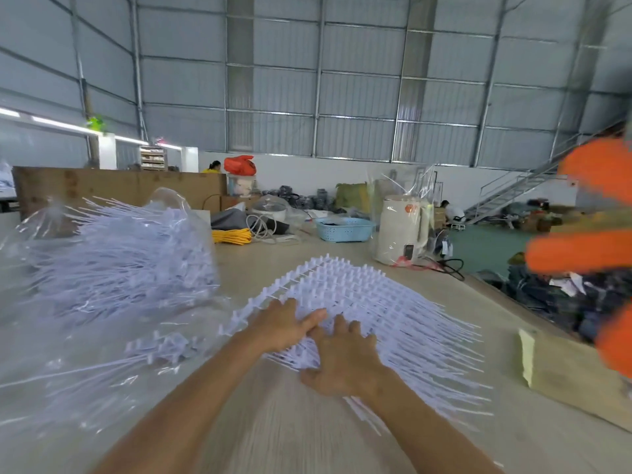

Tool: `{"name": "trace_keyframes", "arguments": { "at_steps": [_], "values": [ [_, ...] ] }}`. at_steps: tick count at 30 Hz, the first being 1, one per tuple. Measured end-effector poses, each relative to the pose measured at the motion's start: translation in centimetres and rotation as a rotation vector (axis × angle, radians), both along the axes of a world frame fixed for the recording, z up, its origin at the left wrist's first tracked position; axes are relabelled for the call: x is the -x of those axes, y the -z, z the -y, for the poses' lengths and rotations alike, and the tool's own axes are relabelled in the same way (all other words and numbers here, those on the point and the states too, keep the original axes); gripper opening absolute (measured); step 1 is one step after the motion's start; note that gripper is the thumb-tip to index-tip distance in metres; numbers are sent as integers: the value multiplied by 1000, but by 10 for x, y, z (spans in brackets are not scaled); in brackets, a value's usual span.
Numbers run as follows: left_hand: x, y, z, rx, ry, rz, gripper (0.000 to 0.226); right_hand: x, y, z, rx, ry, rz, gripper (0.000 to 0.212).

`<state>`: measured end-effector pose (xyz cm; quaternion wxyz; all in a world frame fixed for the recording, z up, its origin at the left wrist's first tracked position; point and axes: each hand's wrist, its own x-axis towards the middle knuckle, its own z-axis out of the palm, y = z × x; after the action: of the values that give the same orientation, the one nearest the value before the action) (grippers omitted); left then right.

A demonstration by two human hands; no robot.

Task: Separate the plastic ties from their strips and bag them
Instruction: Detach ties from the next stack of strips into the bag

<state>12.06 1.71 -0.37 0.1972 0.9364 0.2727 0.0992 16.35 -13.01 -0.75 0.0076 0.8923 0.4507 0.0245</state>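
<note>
Head view: both hands lie on a stack of white plastic tie strips (359, 302) spread on a pale wood-grain table (273, 432). The left hand (284, 325) rests flat, fingers straight and spread over the stack's near-left edge. The right hand (342, 360) sits just beside it, touching at the fingers, which bend slightly as they press into the ties; whether it grips any is unclear. The strips form a ribbed grid of blocky heads at the far side, with thin straight tails fanning toward the right and near edge. To the left, a clear crinkled bag (102, 254) bulges with loose ties, bristling outward. A few ties (160, 347) lie between bag and stack, on clear film. Farther back stand a cream kettle (402, 230) wrapped in clear plastic and a blue perforated basket (343, 229). A blurred orange shape (588, 206) fills the right edge.
</note>
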Motion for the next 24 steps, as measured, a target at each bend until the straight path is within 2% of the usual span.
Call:
{"name": "trace_keyframes", "arguments": {
  "at_steps": [4,5,7,8,9,10,12,15,17,19,21,24],
  "values": [
    [4,-3,-24,30,115,86,54,15,-5,2,-143,-117,-184,95],
    [5,-5,-28,-41,91,46,49,15,-9,6,-187,-189,-273,94],
    [3,-12,-27,-365,-48,-66,48,6,-20,16,-328,-335,-454,79],
    [2,-17,-22,-502,-125,-69,50,-5,-26,23,-426,-346,-491,67],
    [2,-22,-14,-554,-176,-11,51,-20,-31,32,-526,-305,-472,58],
    [3,-25,-5,-543,-197,56,51,-38,-33,41,-598,-220,-393,53],
    [6,-19,12,-429,-171,140,61,-79,-28,61,-590,22,-190,58],
    [17,3,29,-168,-88,123,92,-113,-6,81,-422,272,-190,75],
    [24,11,24,-18,-81,157,103,-119,11,84,-382,274,-244,85],
    [33,17,14,26,-98,149,103,-121,24,82,-368,272,-210,81],
    [41,21,3,56,-65,74,97,-118,28,78,-336,291,-129,76],
    [50,23,-14,111,-22,2,81,-108,25,68,-313,240,-130,73]
  ]
}}
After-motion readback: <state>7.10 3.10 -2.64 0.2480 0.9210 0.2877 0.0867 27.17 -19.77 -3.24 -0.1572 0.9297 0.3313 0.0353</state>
